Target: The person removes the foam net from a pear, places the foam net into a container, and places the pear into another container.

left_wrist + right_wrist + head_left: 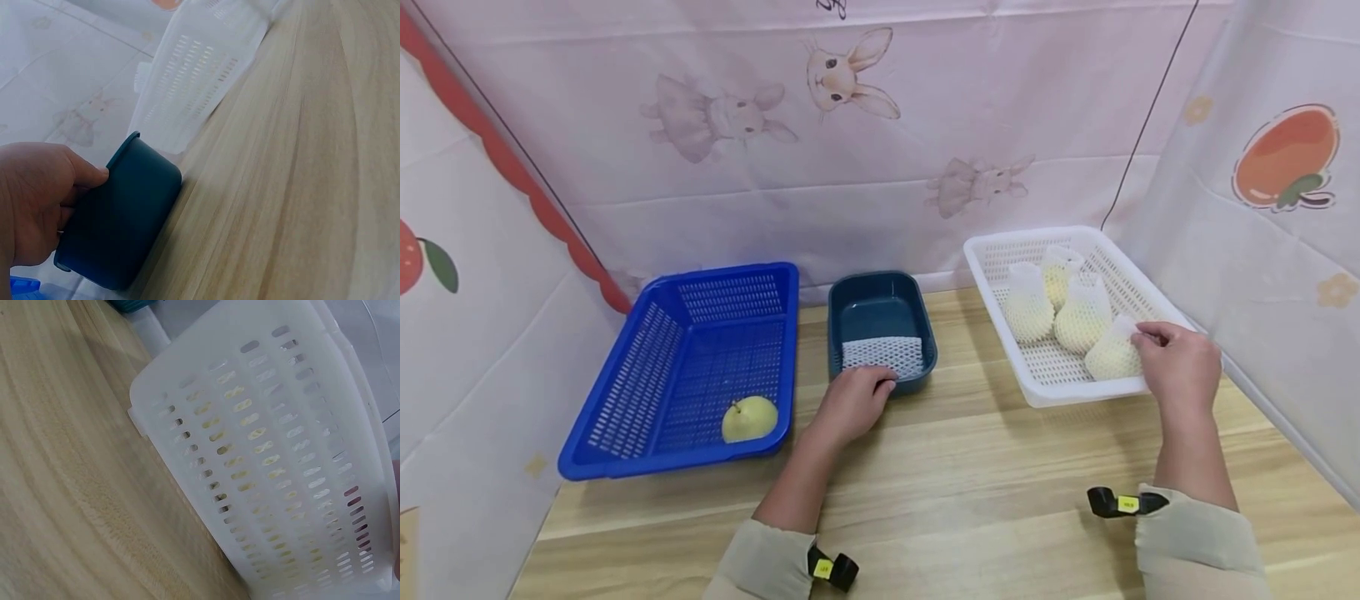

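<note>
My left hand (pixel 854 402) is at the near rim of a dark teal plastic box (pixel 882 290), fingers curled over the edge beside a white foam net sleeve (pixel 883 353). In the left wrist view the fingertips of this hand (pixel 39 194) disappear behind the rim of the box (pixel 128 212). At the right, my right hand (pixel 1183 367) pinches the net of a foam-wrapped pear (pixel 1112 354) at the near right corner of the white basket (pixel 1048 396). Three other wrapped pears (pixel 1081 321) sit beside it.
A blue perforated basket (pixel 677 454) stands at the left with one bare pear (pixel 750 418) in its near right corner. The wooden table (pixel 970 483) extends in front of the containers. Printed cloth (pixel 880 167) hangs behind and on both sides.
</note>
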`<action>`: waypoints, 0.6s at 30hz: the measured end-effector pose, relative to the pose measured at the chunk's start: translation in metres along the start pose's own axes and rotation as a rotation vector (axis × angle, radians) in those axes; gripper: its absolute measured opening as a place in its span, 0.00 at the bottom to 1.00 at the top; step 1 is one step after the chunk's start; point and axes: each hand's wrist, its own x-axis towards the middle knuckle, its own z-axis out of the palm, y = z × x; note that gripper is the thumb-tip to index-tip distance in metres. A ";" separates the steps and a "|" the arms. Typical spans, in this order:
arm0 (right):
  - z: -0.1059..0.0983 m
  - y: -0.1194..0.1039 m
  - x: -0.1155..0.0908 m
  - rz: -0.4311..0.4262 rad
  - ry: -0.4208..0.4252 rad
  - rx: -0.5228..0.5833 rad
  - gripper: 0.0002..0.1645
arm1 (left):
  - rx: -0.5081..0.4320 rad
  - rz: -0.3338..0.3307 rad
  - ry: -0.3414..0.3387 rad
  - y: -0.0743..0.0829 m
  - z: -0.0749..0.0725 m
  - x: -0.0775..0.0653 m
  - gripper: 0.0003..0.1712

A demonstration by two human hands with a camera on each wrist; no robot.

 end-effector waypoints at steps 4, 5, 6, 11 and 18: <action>0.000 0.000 0.000 -0.008 0.023 0.009 0.18 | 0.003 -0.001 0.001 0.000 0.000 0.000 0.13; 0.000 0.000 0.000 -0.008 0.027 0.010 0.18 | 0.002 -0.003 -0.001 0.000 0.000 0.000 0.13; 0.000 0.000 0.000 -0.006 0.028 0.010 0.18 | 0.004 -0.005 -0.004 0.000 0.000 0.000 0.13; 0.000 -0.001 0.000 0.006 0.025 0.012 0.19 | 0.007 -0.006 -0.008 0.000 0.000 0.000 0.13; -0.010 -0.013 -0.003 -0.003 0.067 0.022 0.19 | -0.006 0.005 0.006 0.000 -0.001 -0.002 0.13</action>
